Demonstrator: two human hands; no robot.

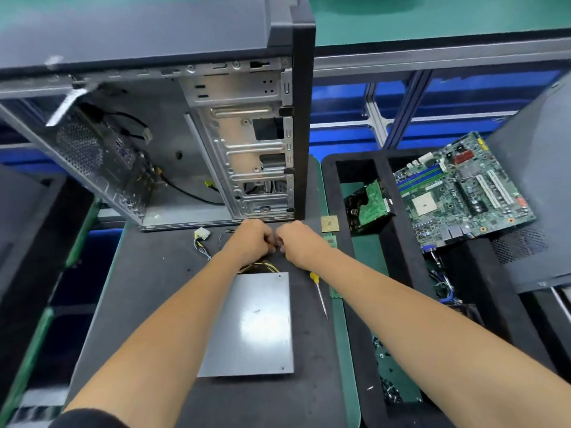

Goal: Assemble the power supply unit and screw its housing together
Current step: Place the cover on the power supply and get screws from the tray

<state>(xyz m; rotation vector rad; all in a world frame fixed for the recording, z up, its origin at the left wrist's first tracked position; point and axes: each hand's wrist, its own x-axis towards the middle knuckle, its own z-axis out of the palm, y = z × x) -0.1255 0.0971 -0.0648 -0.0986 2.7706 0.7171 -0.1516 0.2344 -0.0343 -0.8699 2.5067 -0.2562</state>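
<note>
Unlabelled power supply unit, writing perhaps unreadable.

bright, even light | glare on grey housing | edges warped, blurred

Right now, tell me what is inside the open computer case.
Inside the computer case: black cables, a perforated rear grille, metal drive bays. Its top panel hides the upper interior.

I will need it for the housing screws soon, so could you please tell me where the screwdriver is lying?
In the head view, the screwdriver lies on the dark mat, just right of the grey power supply housing, beneath the right forearm.
</note>
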